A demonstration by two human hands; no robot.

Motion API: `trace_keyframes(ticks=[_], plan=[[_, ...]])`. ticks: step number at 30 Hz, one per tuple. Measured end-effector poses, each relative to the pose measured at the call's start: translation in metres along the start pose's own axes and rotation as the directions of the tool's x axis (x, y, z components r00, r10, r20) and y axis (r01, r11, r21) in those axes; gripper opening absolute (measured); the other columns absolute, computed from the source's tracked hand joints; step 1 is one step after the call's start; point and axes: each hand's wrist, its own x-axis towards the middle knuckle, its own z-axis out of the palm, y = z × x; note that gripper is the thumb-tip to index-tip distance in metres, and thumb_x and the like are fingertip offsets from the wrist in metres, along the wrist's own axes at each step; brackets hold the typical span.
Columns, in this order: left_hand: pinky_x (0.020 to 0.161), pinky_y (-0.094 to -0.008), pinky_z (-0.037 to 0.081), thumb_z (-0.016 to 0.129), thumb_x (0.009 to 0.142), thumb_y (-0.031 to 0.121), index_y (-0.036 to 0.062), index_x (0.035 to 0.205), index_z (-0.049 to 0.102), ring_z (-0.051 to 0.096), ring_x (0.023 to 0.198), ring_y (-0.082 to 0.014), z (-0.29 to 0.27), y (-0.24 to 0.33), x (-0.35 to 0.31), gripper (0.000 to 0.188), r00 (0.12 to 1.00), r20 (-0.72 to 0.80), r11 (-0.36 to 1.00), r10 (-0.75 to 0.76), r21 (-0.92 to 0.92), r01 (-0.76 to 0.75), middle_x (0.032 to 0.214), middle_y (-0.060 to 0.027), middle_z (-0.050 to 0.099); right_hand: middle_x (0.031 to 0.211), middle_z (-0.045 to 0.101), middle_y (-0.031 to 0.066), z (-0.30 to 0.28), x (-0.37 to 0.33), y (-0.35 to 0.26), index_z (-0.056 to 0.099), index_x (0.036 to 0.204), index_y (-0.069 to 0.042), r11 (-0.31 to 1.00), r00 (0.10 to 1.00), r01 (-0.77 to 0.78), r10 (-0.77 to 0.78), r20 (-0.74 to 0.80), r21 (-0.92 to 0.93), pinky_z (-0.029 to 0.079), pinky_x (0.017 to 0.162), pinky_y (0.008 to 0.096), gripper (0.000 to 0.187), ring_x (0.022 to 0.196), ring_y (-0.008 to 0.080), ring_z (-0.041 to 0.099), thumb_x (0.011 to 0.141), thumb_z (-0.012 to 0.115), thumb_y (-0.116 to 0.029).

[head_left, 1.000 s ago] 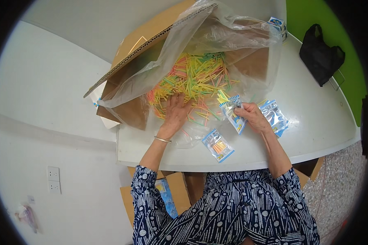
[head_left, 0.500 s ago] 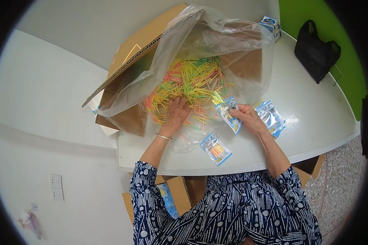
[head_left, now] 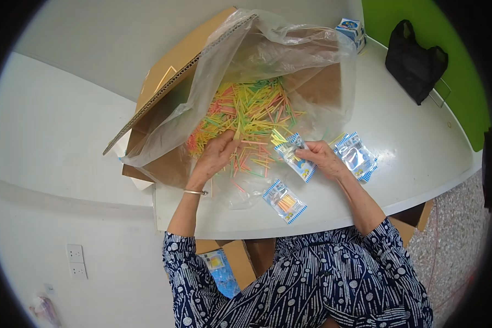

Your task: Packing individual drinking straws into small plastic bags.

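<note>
Thin straw-like sticks (head_left: 254, 106) in yellow, green, pink and orange lie heaped inside a plastic-lined cardboard box tipped on its side. At the near edge of this heap, my left hand (head_left: 216, 157) pinches a few yellow-green sticks (head_left: 239, 129). My right hand (head_left: 323, 158) grips a small clear packet (head_left: 296, 163) with blue striped ends, thumb on its front. Several yellowish sticks (head_left: 279, 136) poke out of its upper end. Closer to me lies another packet (head_left: 285, 201) with orange and yellow sticks inside. Beside my right wrist rests a small pile of similar packets (head_left: 356, 155).
The cardboard box (head_left: 167, 79) and its clear plastic liner (head_left: 322, 52) spread over the white table (head_left: 415, 158). Far right are a black bag (head_left: 416, 63) and small blue-and-white boxes (head_left: 351, 30). Below the table edge sits an open carton (head_left: 239, 262) with a blue package (head_left: 222, 273).
My left hand has drawn back slightly from the heap, and its fingers now pinch some sticks. The right hand keeps the packet in nearly the same place. The whole view has shifted a little.
</note>
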Motion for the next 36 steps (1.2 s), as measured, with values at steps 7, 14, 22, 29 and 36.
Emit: trace_keyframes(ticks=[7,14,22,29,36], plan=[[0.070,-0.0279,0.045,0.050,0.094,0.017,-0.0026,0.092,0.054,0.058,0.074,-0.0143,-0.013,0.072,0.000,0.020,0.998,0.066,0.991,-0.006,-0.132,0.014,0.079,-0.0092,0.061,0.086,0.065,-0.0025,0.003,-0.003,-0.005,0.066,0.104,0.000,0.999,0.999,-0.013,0.014,0.034,-0.035,0.045,0.065,0.0181,0.026,0.073,0.0013,0.055,0.090,0.061,-0.022],[0.072,-0.0250,0.049,0.049,0.096,0.013,-0.0007,0.095,0.057,0.060,0.083,-0.0113,-0.025,0.063,0.005,0.016,0.999,0.027,0.969,0.025,-0.247,-0.018,0.085,-0.0049,0.062,0.086,0.065,-0.0029,0.001,-0.003,-0.005,0.066,0.104,0.000,0.999,0.999,-0.010,0.012,0.041,-0.049,0.044,0.064,0.0181,0.026,0.073,0.0010,0.055,0.091,0.061,-0.022],[0.069,-0.0285,0.048,0.048,0.094,0.011,-0.0022,0.090,0.054,0.060,0.077,-0.0141,0.009,0.079,0.013,0.015,0.968,0.222,0.993,0.114,-0.038,-0.108,0.077,-0.0068,0.060,0.087,0.064,-0.0030,0.008,-0.003,-0.001,0.064,0.110,-0.001,0.998,0.994,-0.014,0.020,0.103,-0.057,0.044,0.065,0.0180,0.029,0.075,0.0006,0.054,0.091,0.061,-0.023],[0.061,-0.0406,0.043,0.054,0.087,0.009,-0.0033,0.091,0.053,0.055,0.069,-0.0348,0.005,0.087,0.003,0.013,0.919,0.147,0.858,0.367,0.328,-0.395,0.074,-0.0183,0.054,0.089,0.065,-0.0025,0.005,-0.003,-0.002,0.063,0.112,0.000,0.997,0.993,-0.020,0.028,0.116,-0.070,0.045,0.067,0.0182,0.031,0.078,0.0009,0.055,0.091,0.061,-0.023],[0.064,-0.0420,0.045,0.055,0.079,0.004,-0.0011,0.093,0.055,0.057,0.077,-0.0333,0.008,0.103,-0.005,0.014,0.913,0.167,0.727,0.372,0.559,-0.398,0.077,-0.0166,0.053,0.091,0.065,-0.0012,0.005,-0.004,-0.003,0.062,0.113,0.000,0.998,0.989,-0.036,0.044,0.142,-0.057,0.046,0.068,0.0185,0.031,0.079,0.0015,0.055,0.091,0.061,-0.021]])
